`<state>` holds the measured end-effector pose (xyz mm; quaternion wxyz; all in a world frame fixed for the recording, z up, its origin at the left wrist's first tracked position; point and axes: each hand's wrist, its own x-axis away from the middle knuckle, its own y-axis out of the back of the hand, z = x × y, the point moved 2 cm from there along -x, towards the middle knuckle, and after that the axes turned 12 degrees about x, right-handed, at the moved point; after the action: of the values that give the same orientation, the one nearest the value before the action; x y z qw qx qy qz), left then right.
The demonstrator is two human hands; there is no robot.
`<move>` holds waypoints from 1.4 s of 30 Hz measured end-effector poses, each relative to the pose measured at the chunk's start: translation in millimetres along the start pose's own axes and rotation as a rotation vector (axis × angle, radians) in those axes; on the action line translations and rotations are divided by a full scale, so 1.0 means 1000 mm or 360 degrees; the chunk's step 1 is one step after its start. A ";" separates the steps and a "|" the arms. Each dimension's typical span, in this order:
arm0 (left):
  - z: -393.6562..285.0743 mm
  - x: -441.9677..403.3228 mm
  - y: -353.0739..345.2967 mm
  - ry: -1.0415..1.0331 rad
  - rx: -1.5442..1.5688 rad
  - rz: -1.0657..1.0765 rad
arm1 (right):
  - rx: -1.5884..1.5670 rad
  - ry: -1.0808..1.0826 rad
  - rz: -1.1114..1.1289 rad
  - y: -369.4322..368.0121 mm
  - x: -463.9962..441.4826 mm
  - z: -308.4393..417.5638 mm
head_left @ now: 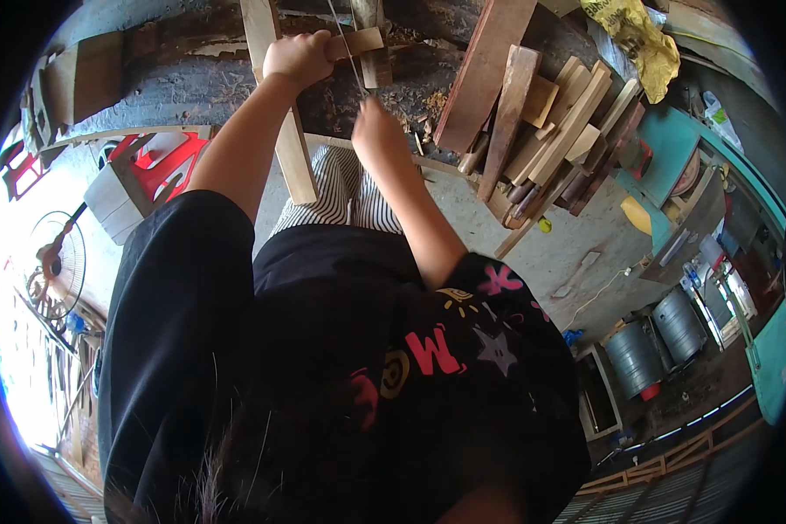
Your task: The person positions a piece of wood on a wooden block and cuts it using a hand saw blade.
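Observation:
My left hand is closed around a short wooden block. The block's free end sticks out to the right, by a thicker piece of wood. Below my left hand a long pale board runs over the near edge of the workbench. My right hand, slightly blurred, is closed at the near end of a thin-bladed saw. Its narrow blade runs away from me, crossing close to the block's free end. The handle is hidden in my fist.
The dark workbench carries wood chips. To the right lie a wide reddish plank, several wood strips with tools, and a yellow bag. Red plastic stools and a fan stand to the left.

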<state>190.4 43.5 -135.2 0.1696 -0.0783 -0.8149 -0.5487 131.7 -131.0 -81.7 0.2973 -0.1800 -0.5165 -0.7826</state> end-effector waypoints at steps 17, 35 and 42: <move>-0.002 0.001 0.005 0.0012 0.0034 0.0053 | -0.0125 -0.0038 -0.0018 -0.006 -0.004 -0.001; 0.000 0.001 0.002 0.0005 0.0016 -0.0032 | -0.0101 0.0149 -0.0327 0.005 -0.019 0.010; 0.005 0.001 -0.009 -0.0035 -0.0005 -0.0088 | -0.0031 -0.0097 0.0013 -0.003 0.032 -0.017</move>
<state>186.3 44.3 -144.2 0.1452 -0.0621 -0.8178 -0.5535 106.3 -155.1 -71.8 0.2828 -0.2089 -0.5170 -0.7805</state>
